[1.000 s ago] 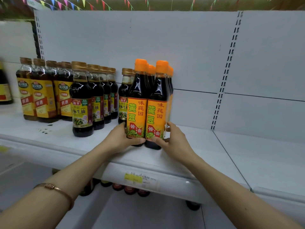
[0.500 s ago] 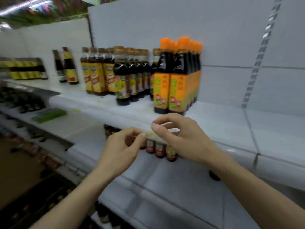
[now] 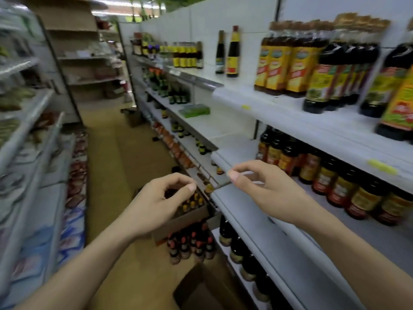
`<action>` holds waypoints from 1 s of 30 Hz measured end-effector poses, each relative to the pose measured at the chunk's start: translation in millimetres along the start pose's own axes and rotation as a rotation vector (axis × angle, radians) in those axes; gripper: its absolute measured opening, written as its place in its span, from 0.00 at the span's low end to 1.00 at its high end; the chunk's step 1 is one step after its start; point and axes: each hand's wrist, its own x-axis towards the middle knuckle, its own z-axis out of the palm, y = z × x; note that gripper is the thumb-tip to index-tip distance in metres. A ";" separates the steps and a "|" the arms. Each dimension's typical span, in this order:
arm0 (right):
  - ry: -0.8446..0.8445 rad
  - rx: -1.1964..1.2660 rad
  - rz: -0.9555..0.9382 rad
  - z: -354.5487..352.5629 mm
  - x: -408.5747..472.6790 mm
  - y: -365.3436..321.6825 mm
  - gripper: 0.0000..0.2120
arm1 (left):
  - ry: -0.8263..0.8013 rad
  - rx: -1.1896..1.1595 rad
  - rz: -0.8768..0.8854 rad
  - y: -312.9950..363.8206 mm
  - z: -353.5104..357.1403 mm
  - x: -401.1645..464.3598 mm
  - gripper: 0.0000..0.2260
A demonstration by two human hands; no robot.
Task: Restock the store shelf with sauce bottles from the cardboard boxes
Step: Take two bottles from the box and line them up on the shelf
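Left hand: the left hand [image 3: 154,204] is hanging in the air over the aisle, holding nothing, its fingers loosely curled with the thumb tip near the forefinger.
Right hand: the right hand [image 3: 266,186] is hovering just in front of the middle shelf's edge, also carrying nothing, fingers loosely bent and the forefinger reaching toward the thumb.
Shelf: the white store shelf [image 3: 290,113] is running along the right side, its top board sitting at about head height.
Bottles on top: dark sauce bottles with yellow labels [image 3: 281,63] are standing in a row on that board, with green-labelled dark bottles [image 3: 330,81] just beside them to the right, and one orange-labelled bottle [image 3: 400,106] showing at the frame's right edge.
Farther along: two lone tall bottles [image 3: 228,54] are standing apart from the rest, nearer the far end of the same level.
Middle shelf: a line of red-and-yellow labelled bottles [image 3: 335,180] is sitting behind the right hand.
Cardboard box: an open cardboard box [image 3: 185,218] is resting on the floor below the left hand, bottle tops showing inside it.
Floor bottles: a cluster of red-capped bottles [image 3: 190,245] is standing on the floor just in front of that box.
Second box: another brown box [image 3: 201,287] is lying nearer the viewer; its contents are too blurred to tell.
Opposite side: another shelving unit [image 3: 29,130] with blurred packets is lining the left of the aisle.
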 end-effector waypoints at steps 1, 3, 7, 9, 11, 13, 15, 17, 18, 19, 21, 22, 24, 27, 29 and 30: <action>-0.021 0.005 -0.004 11.7 12.7 -5.3 0.07 | 0.012 0.005 -0.023 -13.1 -13.0 -0.5 0.07; -0.062 0.020 -0.011 37.8 39.3 -16.9 0.12 | 0.029 0.012 -0.055 -41.0 -39.3 0.6 0.09; -0.109 0.030 -0.006 94.1 94.1 -34.5 0.18 | 0.014 0.041 -0.071 -101.4 -92.0 13.3 0.08; -0.137 0.037 0.027 123.2 124.5 -40.2 0.19 | -0.021 0.057 -0.081 -132.6 -117.7 26.3 0.06; -0.149 0.037 0.049 151.6 155.2 -44.0 0.20 | -0.060 0.069 -0.080 -163.1 -140.1 42.3 0.06; -0.140 0.046 0.075 177.3 183.2 -46.1 0.15 | -0.087 0.077 -0.086 -190.1 -158.4 60.2 0.06; -0.131 0.042 0.097 196.4 207.9 -48.4 0.15 | -0.119 0.094 -0.099 -211.7 -174.2 81.4 0.06; -0.123 0.024 0.118 209.4 230.2 -50.7 0.17 | -0.149 0.131 -0.104 -228.3 -187.3 105.4 0.06; -0.121 0.016 0.128 213.8 240.9 -51.5 0.19 | -0.154 0.143 -0.100 -236.1 -192.8 118.3 0.06; -0.122 0.007 0.137 217.5 251.4 -51.3 0.22 | -0.150 0.148 -0.094 -244.3 -196.8 130.9 0.06; -0.126 -0.002 0.165 223.4 271.6 -47.1 0.25 | -0.127 0.149 -0.084 -262.1 -199.7 153.2 0.07; -0.132 -0.003 0.182 226.5 282.0 -43.0 0.27 | -0.118 0.146 -0.088 -272.2 -198.7 161.7 0.07; -0.170 -0.003 0.221 234.2 304.6 -34.5 0.29 | -0.122 0.133 -0.105 -294.0 -195.2 172.8 0.07; -0.245 0.021 0.256 250.1 349.7 -18.9 0.31 | -0.140 0.138 -0.137 -333.8 -198.6 189.0 0.04; -0.282 0.046 0.268 264.3 386.5 -7.8 0.30 | -0.137 0.155 -0.183 -361.7 -208.2 207.0 0.04; -0.296 0.056 0.269 272.3 405.3 -0.9 0.30 | -0.131 0.168 -0.206 -374.4 -212.9 217.4 0.05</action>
